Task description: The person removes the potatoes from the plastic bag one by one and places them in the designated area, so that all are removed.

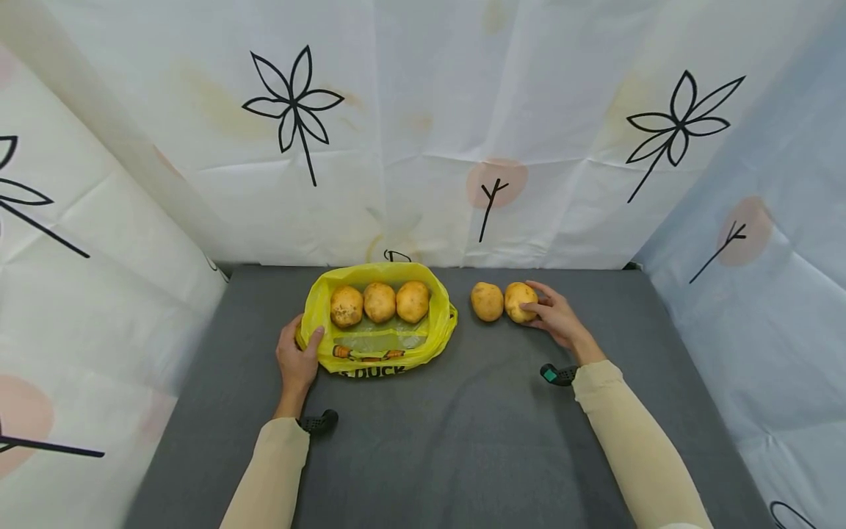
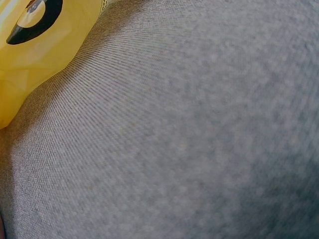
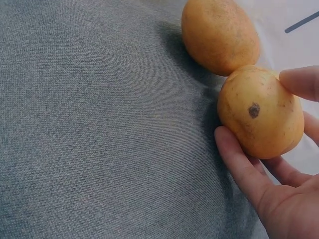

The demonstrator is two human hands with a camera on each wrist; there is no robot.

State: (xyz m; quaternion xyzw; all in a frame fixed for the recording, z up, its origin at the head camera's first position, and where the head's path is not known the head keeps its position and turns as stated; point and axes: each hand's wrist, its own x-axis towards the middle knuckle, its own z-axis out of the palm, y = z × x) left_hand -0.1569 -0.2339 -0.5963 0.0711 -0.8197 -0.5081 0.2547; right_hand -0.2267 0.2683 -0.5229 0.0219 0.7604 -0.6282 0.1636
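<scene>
A yellow plastic bag (image 1: 432,345) lies with its mouth spread wide, and 3 potatoes (image 1: 380,303) sit in a row inside it. My left hand (image 1: 297,360) grips the bag's left edge, thumb over the rim and fingers on the outer side. In the left wrist view only part of the bag (image 2: 45,55) shows. To the right of the bag, my right hand (image 1: 557,317) holds a potato (image 1: 519,302), its fingers and thumb around it. This potato (image 3: 259,112) has a dark spot and sits against another potato (image 3: 219,37).
A grey cloth-covered table (image 1: 436,455) spreads beneath everything. White curtains (image 1: 410,88) with black leaf and flower drawings hang along the back and both sides, meeting the table's far edge just behind the bag. A dark wrist device (image 1: 320,422) sits at the left cuff.
</scene>
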